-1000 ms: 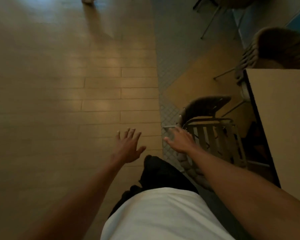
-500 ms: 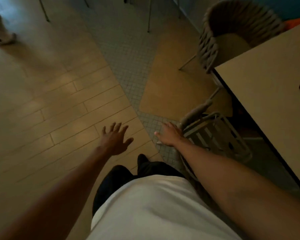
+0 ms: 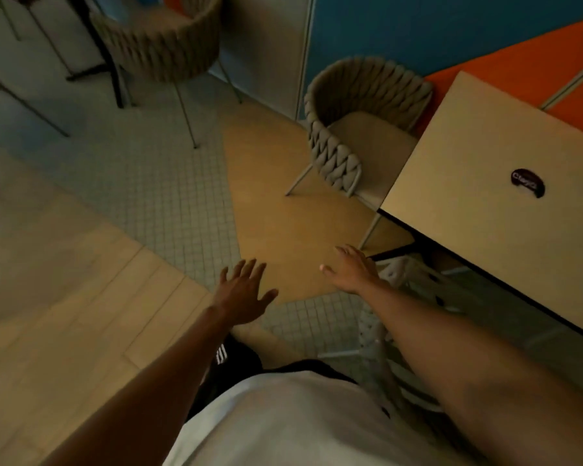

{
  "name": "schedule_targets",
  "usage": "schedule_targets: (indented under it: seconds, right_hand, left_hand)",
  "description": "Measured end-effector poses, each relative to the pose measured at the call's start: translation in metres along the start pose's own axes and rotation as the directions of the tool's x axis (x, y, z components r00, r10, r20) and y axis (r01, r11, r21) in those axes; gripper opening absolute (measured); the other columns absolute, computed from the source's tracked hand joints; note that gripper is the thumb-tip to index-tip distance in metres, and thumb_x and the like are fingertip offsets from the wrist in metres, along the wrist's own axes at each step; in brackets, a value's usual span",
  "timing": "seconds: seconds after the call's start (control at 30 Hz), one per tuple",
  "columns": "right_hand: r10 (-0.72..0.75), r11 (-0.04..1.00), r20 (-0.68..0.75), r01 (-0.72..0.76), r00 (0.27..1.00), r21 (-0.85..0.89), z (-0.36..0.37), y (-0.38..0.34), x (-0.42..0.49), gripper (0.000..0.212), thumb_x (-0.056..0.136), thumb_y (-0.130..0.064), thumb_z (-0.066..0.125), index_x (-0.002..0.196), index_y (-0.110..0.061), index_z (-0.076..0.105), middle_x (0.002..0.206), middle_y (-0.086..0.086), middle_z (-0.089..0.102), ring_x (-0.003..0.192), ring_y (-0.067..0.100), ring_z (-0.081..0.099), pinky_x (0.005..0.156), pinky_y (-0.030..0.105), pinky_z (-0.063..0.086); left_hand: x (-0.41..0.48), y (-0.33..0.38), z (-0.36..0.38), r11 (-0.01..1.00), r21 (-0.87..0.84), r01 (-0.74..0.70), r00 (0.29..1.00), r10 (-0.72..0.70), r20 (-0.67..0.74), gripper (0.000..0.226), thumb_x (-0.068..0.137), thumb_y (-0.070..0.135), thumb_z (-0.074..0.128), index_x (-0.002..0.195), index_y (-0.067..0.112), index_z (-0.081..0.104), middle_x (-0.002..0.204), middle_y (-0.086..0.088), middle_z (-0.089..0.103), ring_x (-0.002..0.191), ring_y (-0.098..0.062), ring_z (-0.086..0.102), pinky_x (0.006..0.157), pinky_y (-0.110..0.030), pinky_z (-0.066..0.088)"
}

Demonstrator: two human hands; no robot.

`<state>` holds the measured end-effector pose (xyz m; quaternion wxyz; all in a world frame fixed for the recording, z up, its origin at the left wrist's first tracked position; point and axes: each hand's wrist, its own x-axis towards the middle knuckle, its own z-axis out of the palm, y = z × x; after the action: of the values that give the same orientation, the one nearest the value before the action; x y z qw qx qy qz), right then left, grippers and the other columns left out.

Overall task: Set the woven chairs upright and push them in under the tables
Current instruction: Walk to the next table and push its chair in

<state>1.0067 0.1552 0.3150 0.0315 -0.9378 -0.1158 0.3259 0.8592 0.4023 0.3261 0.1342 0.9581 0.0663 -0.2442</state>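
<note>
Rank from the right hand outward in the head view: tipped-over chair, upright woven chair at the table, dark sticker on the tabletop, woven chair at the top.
From the right hand:
1. Tipped-over chair, just right of and below the hand.
2. Upright woven chair, ahead, beside the table.
3. Dark sticker, right, on the tabletop.
4. Woven chair at the top, far left.

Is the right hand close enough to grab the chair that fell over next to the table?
Probably yes. The right hand is open and hovers right beside the tipped chair by the table edge, with nothing between them. Whether it already touches the frame, I cannot tell.
</note>
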Motion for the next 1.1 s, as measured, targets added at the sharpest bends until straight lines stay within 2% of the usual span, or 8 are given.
schedule_targets:
  seconds: [0.2, 0.37, 0.6, 0.7, 0.87, 0.97, 1.1]
  right_hand:
    - [0.110, 0.987, -0.093, -0.098, 0.990, 0.126, -0.062, -0.071, 0.057, 0.082, 0.099, -0.067, 0.046, 0.163, -0.019, 0.026, 0.172, 0.008, 0.020, 0.157, 0.031, 0.022, 0.124, 0.057, 0.024]
    - [0.208, 0.961, -0.108, -0.183, 0.972, 0.205, -0.111, -0.093, 0.114, 0.082, 0.099, -0.065, 0.048, 0.163, -0.018, 0.026, 0.172, 0.008, 0.020, 0.157, 0.032, 0.022, 0.122, 0.060, 0.025]
    - [0.270, 0.931, -0.068, -0.243, 0.960, 0.271, -0.170, -0.087, 0.248, 0.080, 0.101, -0.062, 0.046, 0.163, -0.017, 0.025, 0.172, 0.009, 0.019, 0.157, 0.033, 0.021, 0.122, 0.058, 0.024]
    - [0.294, 0.905, -0.029, -0.268, 0.955, 0.331, -0.199, -0.080, 0.296, 0.081, 0.101, -0.062, 0.046, 0.165, -0.018, 0.020, 0.172, 0.009, 0.017, 0.157, 0.034, 0.020, 0.123, 0.057, 0.023]
    - [0.342, 0.872, -0.032, -0.305, 0.939, 0.383, -0.259, -0.063, 0.367, 0.080, 0.099, -0.064, 0.047, 0.163, -0.020, 0.025, 0.169, 0.010, 0.026, 0.153, 0.036, 0.028, 0.121, 0.058, 0.027]
    - [0.377, 0.835, -0.035, -0.323, 0.926, 0.444, -0.287, -0.054, 0.398, 0.084, 0.099, -0.067, 0.046, 0.164, -0.019, 0.022, 0.169, 0.010, 0.025, 0.153, 0.036, 0.028, 0.122, 0.057, 0.024]
    - [0.426, 0.768, -0.039, -0.339, 0.904, 0.543, -0.311, -0.050, 0.433, 0.088, 0.098, -0.070, 0.048, 0.164, -0.018, 0.022, 0.168, 0.012, 0.027, 0.151, 0.037, 0.030, 0.122, 0.058, 0.024]
  left_hand:
    - [0.111, -0.070, -0.111, 0.961, 0.200, -0.191, 0.982, 0.187, 0.038, 0.086, 0.096, 0.075, 0.022, 0.163, 0.023, 0.010, 0.172, -0.005, 0.008, 0.158, -0.028, 0.005, 0.125, -0.057, 0.007]
    - [0.210, -0.082, -0.184, 0.904, 0.263, -0.336, 0.941, 0.333, 0.056, 0.084, 0.096, 0.074, 0.024, 0.163, 0.023, 0.012, 0.172, -0.005, 0.010, 0.158, -0.028, 0.006, 0.125, -0.058, 0.008]
    - [0.383, -0.062, -0.262, 0.826, 0.362, -0.431, 0.897, 0.436, 0.072, 0.084, 0.096, 0.074, 0.023, 0.163, 0.024, 0.012, 0.172, -0.005, 0.010, 0.158, -0.027, 0.006, 0.124, -0.057, 0.009]
    - [0.449, -0.045, -0.299, 0.779, 0.412, -0.473, 0.878, 0.457, 0.143, 0.085, 0.096, 0.075, 0.023, 0.163, 0.025, 0.010, 0.172, -0.005, 0.008, 0.158, -0.027, 0.004, 0.125, -0.057, 0.007]
    - [0.560, -0.004, -0.368, 0.703, 0.466, -0.537, 0.838, 0.508, 0.199, 0.085, 0.095, 0.075, 0.026, 0.163, 0.027, 0.011, 0.172, -0.004, 0.009, 0.158, -0.027, 0.005, 0.125, -0.057, 0.007]
    - [0.618, 0.020, -0.401, 0.598, 0.520, -0.609, 0.776, 0.585, 0.236, 0.079, 0.098, 0.065, 0.034, 0.162, 0.025, 0.013, 0.171, -0.004, 0.012, 0.158, -0.028, 0.007, 0.125, -0.057, 0.009]
    - [0.697, 0.055, -0.439, 0.414, 0.571, -0.709, 0.681, 0.613, 0.401, 0.075, 0.098, 0.051, 0.046, 0.162, 0.023, 0.017, 0.170, -0.004, 0.015, 0.157, -0.027, 0.008, 0.125, -0.057, 0.009]
